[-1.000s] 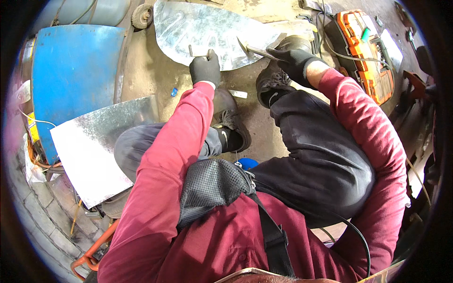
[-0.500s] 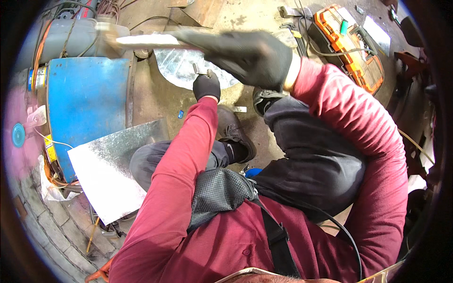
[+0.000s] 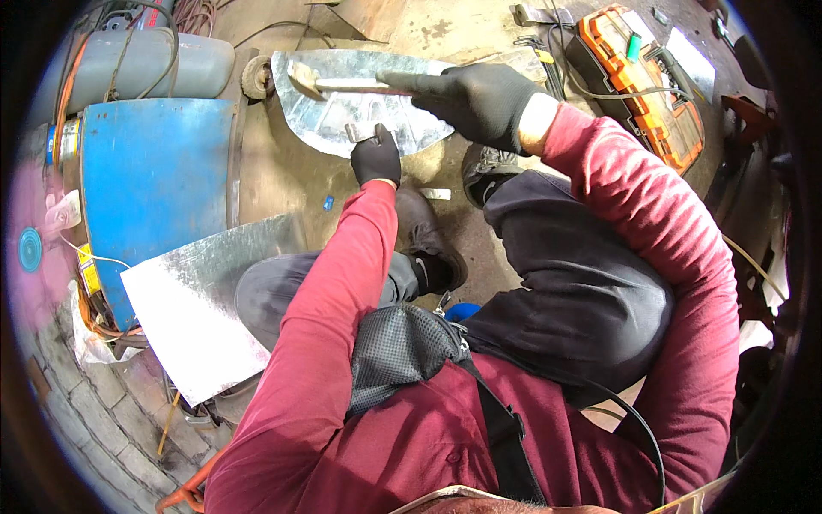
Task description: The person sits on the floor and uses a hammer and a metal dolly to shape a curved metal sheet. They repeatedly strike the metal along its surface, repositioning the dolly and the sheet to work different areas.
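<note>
A shiny curved piece of sheet metal [image 3: 317, 128] lies on the floor in front of my feet. My right hand [image 3: 492, 103], in a black glove, is closed round the pale handle of a hammer [image 3: 351, 84], its index finger stretched along the handle. The hammer's head is over the left part of the sheet; I cannot tell whether it touches. My left hand [image 3: 377, 161], also gloved, is closed on a small metal piece [image 3: 359, 133] at the sheet's near edge. The lower end of that piece is hidden by the fingers.
To the left stand a blue metal panel [image 3: 158, 188] and a grey cylinder [image 3: 201, 64]. A flat metal sheet [image 3: 193, 300] leans by my left knee. An orange and black toolbox [image 3: 634, 94] lies at the far right, with cables around it. My shoe [image 3: 428, 236] is close to the curved sheet.
The hammer has come down from a raised, blurred swing and its head now shows over the sheet, further right. My left hand has hardly moved.
</note>
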Demonstrator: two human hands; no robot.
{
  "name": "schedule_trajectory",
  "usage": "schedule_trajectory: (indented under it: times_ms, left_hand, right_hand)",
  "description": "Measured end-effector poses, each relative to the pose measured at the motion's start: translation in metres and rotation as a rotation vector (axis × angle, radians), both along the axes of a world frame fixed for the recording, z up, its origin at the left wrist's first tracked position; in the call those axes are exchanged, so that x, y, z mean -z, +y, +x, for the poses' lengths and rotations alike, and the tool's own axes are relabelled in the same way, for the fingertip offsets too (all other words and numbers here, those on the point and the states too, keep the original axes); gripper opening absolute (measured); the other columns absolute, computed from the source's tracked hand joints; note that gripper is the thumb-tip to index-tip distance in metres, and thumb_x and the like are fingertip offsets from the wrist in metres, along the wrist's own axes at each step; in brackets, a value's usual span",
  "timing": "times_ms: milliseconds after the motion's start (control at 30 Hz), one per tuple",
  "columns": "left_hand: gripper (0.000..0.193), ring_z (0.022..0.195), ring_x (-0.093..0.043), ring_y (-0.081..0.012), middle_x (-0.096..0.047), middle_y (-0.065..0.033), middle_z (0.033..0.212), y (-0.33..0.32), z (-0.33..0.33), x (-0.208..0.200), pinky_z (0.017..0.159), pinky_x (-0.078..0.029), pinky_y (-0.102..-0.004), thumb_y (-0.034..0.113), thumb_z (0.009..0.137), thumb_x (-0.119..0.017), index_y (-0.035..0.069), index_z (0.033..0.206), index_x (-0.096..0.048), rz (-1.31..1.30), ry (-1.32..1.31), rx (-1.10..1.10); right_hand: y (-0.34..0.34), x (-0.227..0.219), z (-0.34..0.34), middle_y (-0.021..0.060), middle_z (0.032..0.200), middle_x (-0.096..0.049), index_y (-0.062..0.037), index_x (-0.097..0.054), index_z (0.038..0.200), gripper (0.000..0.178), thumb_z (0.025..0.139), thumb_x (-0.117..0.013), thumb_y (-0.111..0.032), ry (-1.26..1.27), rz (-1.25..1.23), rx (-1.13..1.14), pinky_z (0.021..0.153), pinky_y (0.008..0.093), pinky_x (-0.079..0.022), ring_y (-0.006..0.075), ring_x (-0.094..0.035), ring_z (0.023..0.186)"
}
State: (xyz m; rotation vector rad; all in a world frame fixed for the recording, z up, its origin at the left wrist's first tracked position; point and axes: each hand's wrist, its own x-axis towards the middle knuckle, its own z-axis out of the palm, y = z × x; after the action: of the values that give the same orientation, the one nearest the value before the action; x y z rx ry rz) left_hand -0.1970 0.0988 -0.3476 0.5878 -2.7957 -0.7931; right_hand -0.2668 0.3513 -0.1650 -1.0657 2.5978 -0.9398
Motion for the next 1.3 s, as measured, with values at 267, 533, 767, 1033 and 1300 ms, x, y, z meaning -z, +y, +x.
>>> schedule_trajectory:
  times_ms: [267,533,767,1033,1300]
  left_hand:
    - [0.039,0.097,-0.074,-0.0428,-0.075,-0.0273,0.097,-0.02,0.008,-0.009,0.085,-0.055,-0.0469,0.033,0.099,-0.064,-0.004,0.103,-0.076,0.391,0.031,-0.076]
    - [0.039,0.107,-0.073,-0.038,-0.077,-0.0226,0.112,-0.04,0.017,-0.005,0.09,-0.056,-0.0445,0.032,0.1,-0.064,-0.002,0.116,-0.071,0.416,-0.029,-0.023]
    - [0.042,0.112,-0.07,-0.0404,-0.075,-0.024,0.116,-0.038,0.022,0.025,0.093,-0.055,-0.0473,0.034,0.099,-0.065,-0.001,0.121,-0.069,0.478,0.085,-0.145]
    - [0.051,0.112,-0.069,-0.0421,-0.074,-0.0227,0.12,-0.018,0.025,0.001,0.094,-0.054,-0.0474,0.047,0.101,-0.057,0.005,0.126,-0.071,0.481,-0.046,-0.045]
    - [0.048,0.108,-0.072,-0.0396,-0.076,-0.0221,0.117,-0.017,0.022,-0.016,0.094,-0.053,-0.0437,0.041,0.101,-0.065,-0.002,0.121,-0.072,0.522,-0.179,-0.098]
  right_hand:
    - [0.05,-0.015,0.001,0.0252,0.112,-0.073,-0.0208,-0.053,0.153,0.053,0.103,-0.061,-0.034,-0.073,0.176,0.115,0.089,0.0513,-0.055,0.0457,-0.07,0.102]
    - [0.083,-0.071,0.065,0.0255,0.105,-0.074,-0.0042,-0.068,0.13,0.04,0.099,-0.066,-0.029,-0.308,0.274,0.386,0.086,0.0481,-0.056,0.0426,-0.073,0.1]
    - [-0.005,0.016,0.122,0.0069,0.087,-0.075,-0.0096,-0.075,0.128,0.04,0.093,-0.083,-0.025,-0.839,-0.233,1.005,0.063,0.0289,-0.051,0.0119,-0.065,0.068]
    - [-0.093,0.173,0.08,0.0107,0.072,-0.067,0.0023,-0.073,0.102,0.041,0.097,-0.076,-0.039,-0.868,-0.608,1.473,0.048,0.0394,-0.055,0.0227,-0.064,0.054]
    - [-0.133,0.221,0.061,0.0154,0.102,-0.073,0.0064,-0.067,0.122,0.028,0.096,-0.069,-0.005,-0.828,-0.98,1.424,0.071,0.039,-0.065,0.0259,-0.073,0.085]
